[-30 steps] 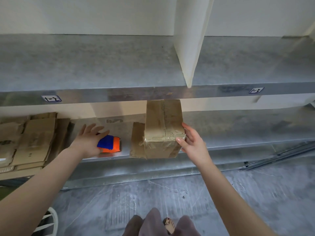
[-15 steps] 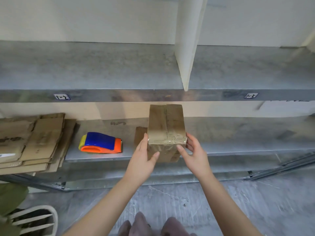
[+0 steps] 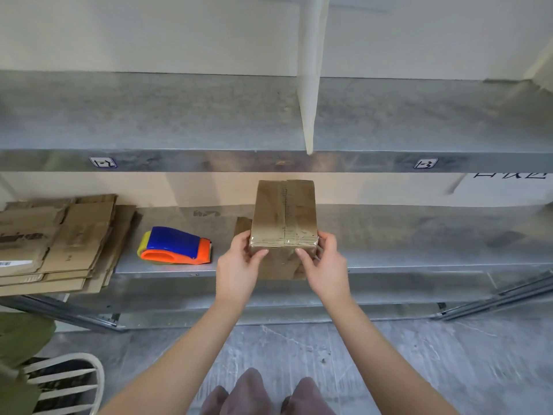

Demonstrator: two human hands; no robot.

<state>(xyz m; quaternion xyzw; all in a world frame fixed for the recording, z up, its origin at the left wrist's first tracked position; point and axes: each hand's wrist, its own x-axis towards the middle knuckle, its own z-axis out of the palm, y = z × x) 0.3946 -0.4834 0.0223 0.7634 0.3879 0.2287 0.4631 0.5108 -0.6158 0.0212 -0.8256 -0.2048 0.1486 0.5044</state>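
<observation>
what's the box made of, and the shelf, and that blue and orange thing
The box looks like brown cardboard wrapped in glossy clear tape: wrinkled shine at its edge. The shelf seems dull grey sheet metal, mottled, perhaps galvanized. The tape dispenser is likely smooth glossy plastic, from its bright even colours.

Metal shelf [image 3: 419, 235]: tape dispenser [image 3: 176, 247], flattened cardboard [image 3: 59, 244]

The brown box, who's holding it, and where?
The left hand grips the cardboard box at its near left edge, the right hand at its near right edge.
</observation>
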